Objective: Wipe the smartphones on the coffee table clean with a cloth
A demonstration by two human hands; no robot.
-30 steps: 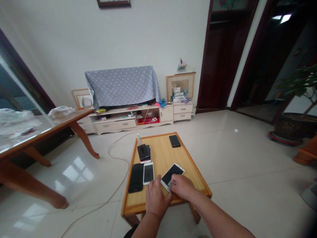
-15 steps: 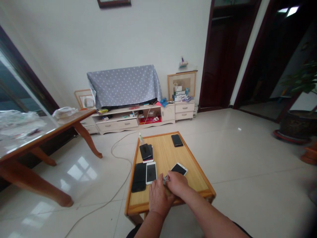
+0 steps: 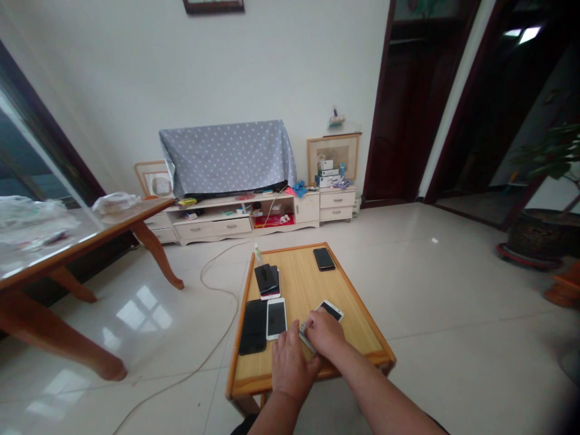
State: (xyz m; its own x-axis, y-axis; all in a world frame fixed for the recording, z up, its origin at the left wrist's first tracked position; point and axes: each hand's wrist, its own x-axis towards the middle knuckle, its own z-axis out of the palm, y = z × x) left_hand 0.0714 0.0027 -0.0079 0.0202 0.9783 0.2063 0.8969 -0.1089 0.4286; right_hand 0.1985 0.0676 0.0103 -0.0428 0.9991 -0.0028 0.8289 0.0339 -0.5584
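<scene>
Side by side, my two hands work low over the near part of a small wooden table. My right hand (image 3: 325, 333) is closed, its fingers curled down on a thin, pale greyish thing (image 3: 306, 339) that is mostly hidden. My left hand (image 3: 291, 364) presses against the same thing from the left, fingers forward and thumb toward the right hand. Just beyond my right hand lies a white phone (image 3: 333, 309) with a dark screen, partly covered. Left of my fingers lie another white phone (image 3: 277, 318) and a large black tablet-like device (image 3: 254, 327).
Dark phones (image 3: 266, 278) are stacked near the left edge of the table (image 3: 301, 272), beside a small clear bottle (image 3: 258, 254). A black phone (image 3: 323, 258) lies at the far right corner. A cable (image 3: 236, 302) runs across the floor. A larger table (image 3: 149, 217) stands left.
My right hand has shifted slightly, and more of the pale thing shows between my hands. My left hand stays nearly in place. The phones on the table have not moved.
</scene>
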